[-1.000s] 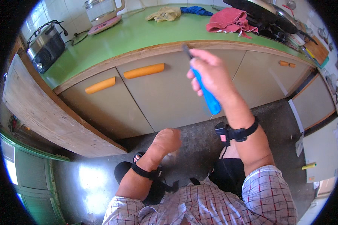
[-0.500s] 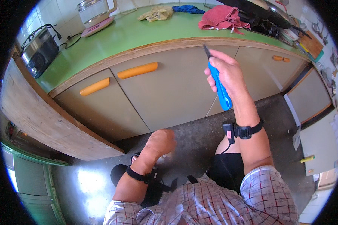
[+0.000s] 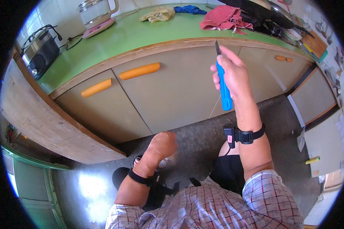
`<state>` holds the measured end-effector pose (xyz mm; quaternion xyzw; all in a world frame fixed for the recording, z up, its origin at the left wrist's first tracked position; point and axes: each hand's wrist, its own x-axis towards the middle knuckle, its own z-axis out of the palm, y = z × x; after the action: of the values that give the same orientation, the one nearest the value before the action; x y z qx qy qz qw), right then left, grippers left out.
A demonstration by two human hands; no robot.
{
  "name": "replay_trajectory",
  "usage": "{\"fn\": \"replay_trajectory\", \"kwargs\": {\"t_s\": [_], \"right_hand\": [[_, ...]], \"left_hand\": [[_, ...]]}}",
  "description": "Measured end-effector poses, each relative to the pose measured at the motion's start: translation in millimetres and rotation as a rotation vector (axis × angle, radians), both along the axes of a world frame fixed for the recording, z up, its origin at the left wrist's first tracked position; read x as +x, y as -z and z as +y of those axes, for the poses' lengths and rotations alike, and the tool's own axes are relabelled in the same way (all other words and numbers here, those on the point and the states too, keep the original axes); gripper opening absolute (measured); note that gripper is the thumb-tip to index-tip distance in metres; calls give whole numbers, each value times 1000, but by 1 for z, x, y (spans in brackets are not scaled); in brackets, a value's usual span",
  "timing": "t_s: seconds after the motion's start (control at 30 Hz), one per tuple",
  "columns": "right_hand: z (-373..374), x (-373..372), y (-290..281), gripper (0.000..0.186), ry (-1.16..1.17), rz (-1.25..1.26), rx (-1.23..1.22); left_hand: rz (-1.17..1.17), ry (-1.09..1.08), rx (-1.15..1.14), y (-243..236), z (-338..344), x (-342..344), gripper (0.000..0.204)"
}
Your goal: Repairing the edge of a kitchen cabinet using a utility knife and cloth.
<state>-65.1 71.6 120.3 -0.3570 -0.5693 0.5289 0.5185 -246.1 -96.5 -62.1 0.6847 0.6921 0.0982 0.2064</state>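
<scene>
My right hand (image 3: pixel 235 74) is raised in front of the cabinet doors, closed around a knife with a blue handle (image 3: pixel 224 87). Its short dark blade (image 3: pixel 218 47) points up and away, with the tip over the counter's wooden edge. My left hand (image 3: pixel 163 144) is lower and nearer my body, curled into a fist above the floor. The inside of that fist is hidden, and a small pale shape shows just below it; whether the hand holds it I cannot tell.
A green counter (image 3: pixel 133 32) runs across the far side with a glass kettle (image 3: pixel 97 13), a toaster (image 3: pixel 41 53), and cream, blue and red cloths (image 3: pixel 221 17). A wok (image 3: pixel 271 15) stands at the far right. Wooden boarding (image 3: pixel 53 114) borders the left.
My right hand has shifted slightly, and the knife has turned to stand more upright. My left hand stays nearly in place, still in a fist.
</scene>
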Motion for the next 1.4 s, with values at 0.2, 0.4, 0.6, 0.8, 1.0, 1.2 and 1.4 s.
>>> {"fn": "replay_trajectory", "kwargs": {"t_s": [0.2, 0.4, 0.6, 0.8, 1.0, 1.2, 1.4], "right_hand": [[-17, -58, 18, 56, -4, 3, 67], [-10, -39, 13, 55, 60, 35, 25], [-23, -67, 16, 59, -121, -91, 113], [-10, -50, 7, 58, 122, 8, 75], [-17, -34, 3, 60, 38, -10, 7], [-36, -70, 4, 58, -160, -145, 36], [-13, -43, 4, 60, 119, 114, 3]], "left_hand": [[13, 29, -27, 0, 4, 3, 22], [12, -11, -65, -7, 2, 8, 22], [37, 50, -66, -3, -2, 5, 23], [-30, 10, 21, -12, -9, 4, 23], [-7, 43, 22, 3, -11, -2, 22], [10, 76, -6, -11, -8, 4, 23], [-32, 11, 7, -13, -15, 3, 23]]}}
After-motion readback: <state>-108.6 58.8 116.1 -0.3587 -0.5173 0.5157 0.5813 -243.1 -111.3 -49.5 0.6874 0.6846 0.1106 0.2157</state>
